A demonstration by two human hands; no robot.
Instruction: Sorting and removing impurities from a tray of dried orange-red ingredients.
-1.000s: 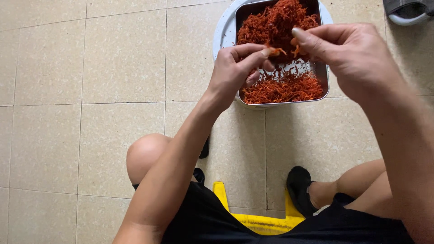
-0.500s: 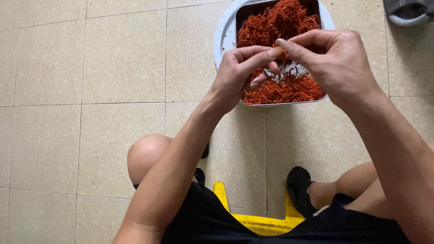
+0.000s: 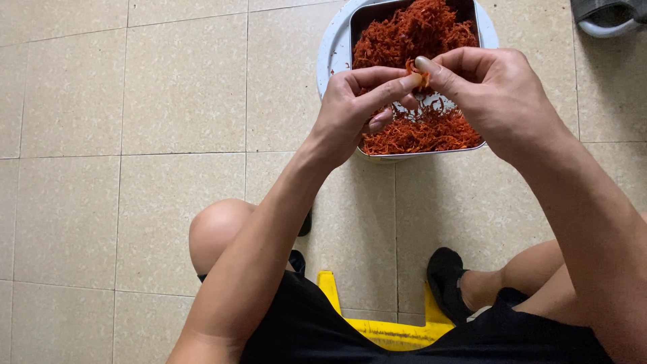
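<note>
A square metal tray (image 3: pixel 431 151) full of red shredded strands (image 3: pixel 411 34) sits on a round white plate (image 3: pixel 333 47) on the tiled floor. Both hands hover just above the tray. My left hand (image 3: pixel 360 108) and my right hand (image 3: pixel 492 94) meet fingertip to fingertip, pinching a small red clump (image 3: pixel 419 73) between them. A bare patch of tray bottom shows under the hands, with more strands heaped along the near edge.
Beige floor tiles (image 3: pixel 135 135) spread to the left. My knees, a black shoe (image 3: pixel 448 283) and a yellow stool edge (image 3: pixel 377 327) lie below. A grey-and-white object (image 3: pixel 610 17) sits at the top right corner.
My right hand has come leftward and down to meet my left hand; the fingertips now close together on the small red clump.
</note>
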